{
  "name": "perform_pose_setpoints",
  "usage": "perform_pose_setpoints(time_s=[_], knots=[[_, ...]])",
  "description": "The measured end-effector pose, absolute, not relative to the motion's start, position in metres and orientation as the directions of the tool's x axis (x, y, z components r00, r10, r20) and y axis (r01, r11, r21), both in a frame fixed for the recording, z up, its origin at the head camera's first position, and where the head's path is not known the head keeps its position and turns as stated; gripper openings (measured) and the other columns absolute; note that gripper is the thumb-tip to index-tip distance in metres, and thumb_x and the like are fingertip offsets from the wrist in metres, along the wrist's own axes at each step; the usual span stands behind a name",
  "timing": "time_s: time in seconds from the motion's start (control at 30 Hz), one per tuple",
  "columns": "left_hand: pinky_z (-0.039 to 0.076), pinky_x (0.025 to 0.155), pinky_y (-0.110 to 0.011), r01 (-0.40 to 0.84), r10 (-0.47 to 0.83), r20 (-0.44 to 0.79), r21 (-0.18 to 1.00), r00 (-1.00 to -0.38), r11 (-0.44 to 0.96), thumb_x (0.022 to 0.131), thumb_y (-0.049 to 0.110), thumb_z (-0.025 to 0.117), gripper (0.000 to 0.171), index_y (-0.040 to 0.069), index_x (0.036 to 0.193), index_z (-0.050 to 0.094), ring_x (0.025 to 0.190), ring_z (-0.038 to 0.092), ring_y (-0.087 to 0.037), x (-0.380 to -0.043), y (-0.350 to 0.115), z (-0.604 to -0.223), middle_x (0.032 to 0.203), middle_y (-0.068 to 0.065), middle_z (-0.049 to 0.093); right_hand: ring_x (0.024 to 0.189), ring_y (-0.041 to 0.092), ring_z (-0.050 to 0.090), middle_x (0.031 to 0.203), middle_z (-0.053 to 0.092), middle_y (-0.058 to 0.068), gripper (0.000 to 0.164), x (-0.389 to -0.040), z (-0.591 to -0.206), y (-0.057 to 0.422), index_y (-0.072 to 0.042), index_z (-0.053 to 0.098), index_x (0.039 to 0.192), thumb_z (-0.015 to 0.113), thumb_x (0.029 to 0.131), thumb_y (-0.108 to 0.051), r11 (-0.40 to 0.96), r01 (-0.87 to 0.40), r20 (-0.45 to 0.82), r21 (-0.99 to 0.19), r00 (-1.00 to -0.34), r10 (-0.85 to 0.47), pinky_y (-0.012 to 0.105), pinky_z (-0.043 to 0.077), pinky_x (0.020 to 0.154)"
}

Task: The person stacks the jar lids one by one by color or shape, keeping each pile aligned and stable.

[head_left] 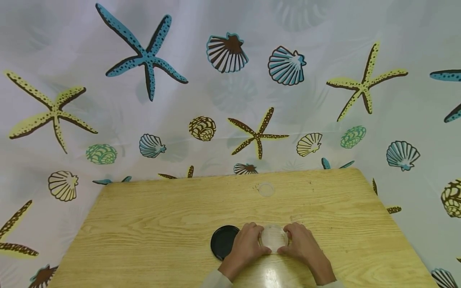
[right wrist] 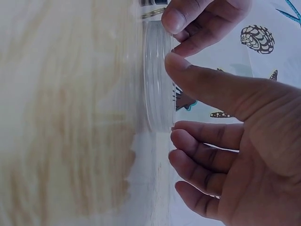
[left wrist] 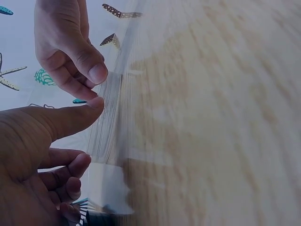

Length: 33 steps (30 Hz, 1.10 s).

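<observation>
A low, clear round dish (head_left: 274, 238) lies on the wooden table, its side showing as ridged bands in the right wrist view. My left hand (head_left: 246, 242) holds its left edge between thumb and fingers. On the opposite edge, my right hand (head_left: 302, 245) grips it the same way. Both thumbs are at the near side and nearly meet, while the fingers reach round towards the far side. Just left of my left hand is a black round disc (head_left: 224, 242) with a raised rim, partly covered by that hand.
Farther back on the wooden table (head_left: 155, 216) lies a thin clear disc (head_left: 266, 189). A white cloth (head_left: 237, 100) printed with starfish and shells hangs behind the table and along its sides. Light reflects off the tabletop near the front.
</observation>
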<state>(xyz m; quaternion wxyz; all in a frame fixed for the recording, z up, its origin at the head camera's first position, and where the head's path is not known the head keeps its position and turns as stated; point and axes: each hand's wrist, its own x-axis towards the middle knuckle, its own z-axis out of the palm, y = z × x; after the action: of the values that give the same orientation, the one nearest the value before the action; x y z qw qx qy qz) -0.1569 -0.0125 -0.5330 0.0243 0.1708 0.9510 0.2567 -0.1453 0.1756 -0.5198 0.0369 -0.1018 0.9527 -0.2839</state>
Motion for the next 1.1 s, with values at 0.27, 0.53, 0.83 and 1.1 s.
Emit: perform_pose_setpoints(time_s=[0.27, 0.53, 0.83, 1.1], knots=[[0.03, 0.055, -0.021, 0.311, 0.334, 0.046, 0.504, -0.941, 0.806, 0.063, 0.039, 0.087, 0.041, 0.012, 0.082, 0.062, 0.066, 0.036, -0.007, -0.156, -0.012, -0.534, 0.069, 0.007, 0.041, 0.072, 0.012, 0.042, 0.077, 0.05, -0.002, 0.055, -0.145, -0.519, 0.175, 0.001, 0.066, 0.103, 0.089, 0.062, -0.027, 0.822, -0.172, -0.014, -0.542, -0.977, -0.214, 0.026, 0.036, 0.063], [0.032, 0.056, -0.021, 0.279, 0.318, 0.025, 0.546, -0.948, 0.79, 0.063, 0.037, 0.087, 0.046, 0.01, 0.092, 0.065, 0.068, 0.038, -0.008, -0.156, -0.013, -0.534, 0.071, 0.006, 0.042, 0.073, 0.011, 0.043, 0.08, 0.052, -0.002, 0.056, -0.144, -0.52, 0.175, 0.001, 0.065, 0.106, 0.087, 0.064, -0.028, 0.823, -0.17, -0.019, -0.541, -0.977, -0.215, 0.027, 0.038, 0.066], [0.037, 0.058, -0.021, 0.265, 0.312, 0.015, 0.569, -0.95, 0.779, 0.065, 0.038, 0.086, 0.06, 0.007, 0.112, 0.067, 0.072, 0.042, -0.008, -0.157, -0.018, -0.528, 0.079, 0.005, 0.05, 0.074, 0.011, 0.043, 0.081, 0.052, -0.002, 0.06, -0.146, -0.517, 0.173, 0.0, 0.064, 0.109, 0.087, 0.064, -0.032, 0.825, -0.18, -0.015, -0.536, -0.975, -0.223, 0.029, 0.04, 0.068], [0.041, 0.062, -0.023, 0.251, 0.317, -0.01, 0.588, -0.948, 0.769, 0.068, 0.037, 0.085, 0.064, 0.005, 0.119, 0.064, 0.078, 0.047, -0.009, -0.157, -0.023, -0.526, 0.088, 0.001, 0.057, 0.077, 0.012, 0.047, 0.084, 0.056, -0.001, 0.061, -0.146, -0.516, 0.174, 0.0, 0.064, 0.111, 0.086, 0.066, -0.034, 0.828, -0.154, -0.041, -0.539, -0.977, -0.209, 0.033, 0.044, 0.072]])
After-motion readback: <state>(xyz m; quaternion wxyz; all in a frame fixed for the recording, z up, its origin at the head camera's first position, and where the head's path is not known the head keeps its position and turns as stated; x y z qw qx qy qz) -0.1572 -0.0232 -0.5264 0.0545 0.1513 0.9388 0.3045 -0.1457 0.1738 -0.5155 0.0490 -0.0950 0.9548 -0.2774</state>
